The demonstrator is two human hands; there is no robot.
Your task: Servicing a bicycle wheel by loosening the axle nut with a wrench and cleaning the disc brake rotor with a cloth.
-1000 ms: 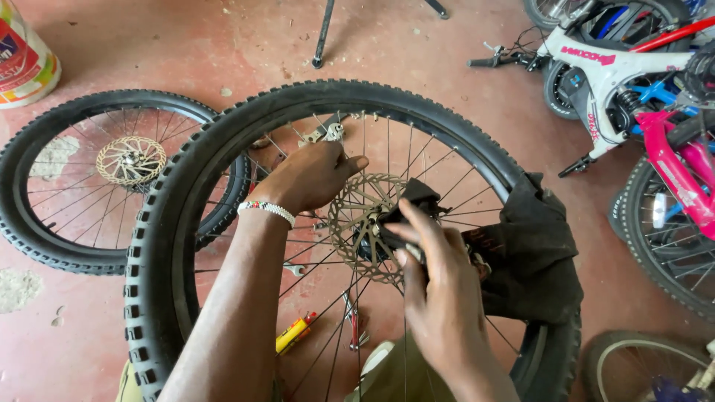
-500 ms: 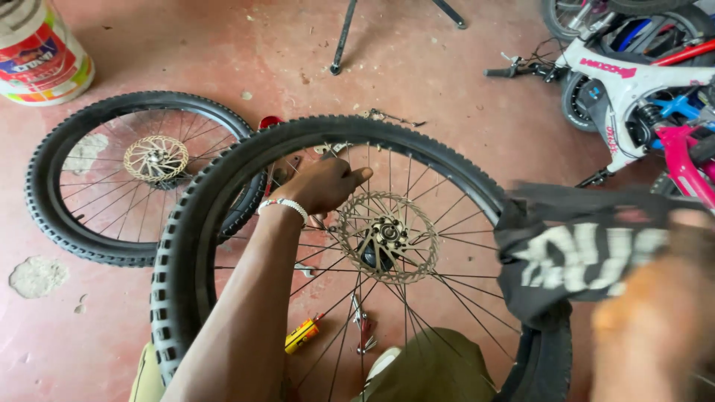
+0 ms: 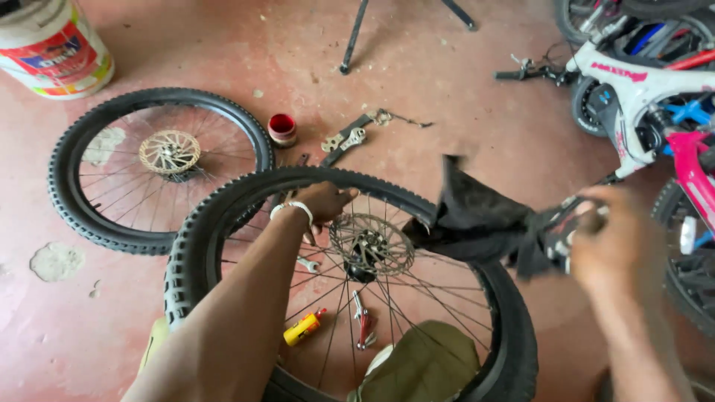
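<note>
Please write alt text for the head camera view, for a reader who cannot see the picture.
A person's left hand steadies a bicycle wheel through its spokes, near the disc rotor, while the blurred right hand holds a black cloth over the tyre. A second wheel, a small red tin and bicycles sit on the red floor.

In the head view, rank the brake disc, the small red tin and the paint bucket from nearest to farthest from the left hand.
Measured from the left hand, which grips the near wheel's spokes:
1. Brake disc, just to its right at the hub.
2. Small red tin, on the floor beyond the hand.
3. Paint bucket, far off in the top left corner.
</note>
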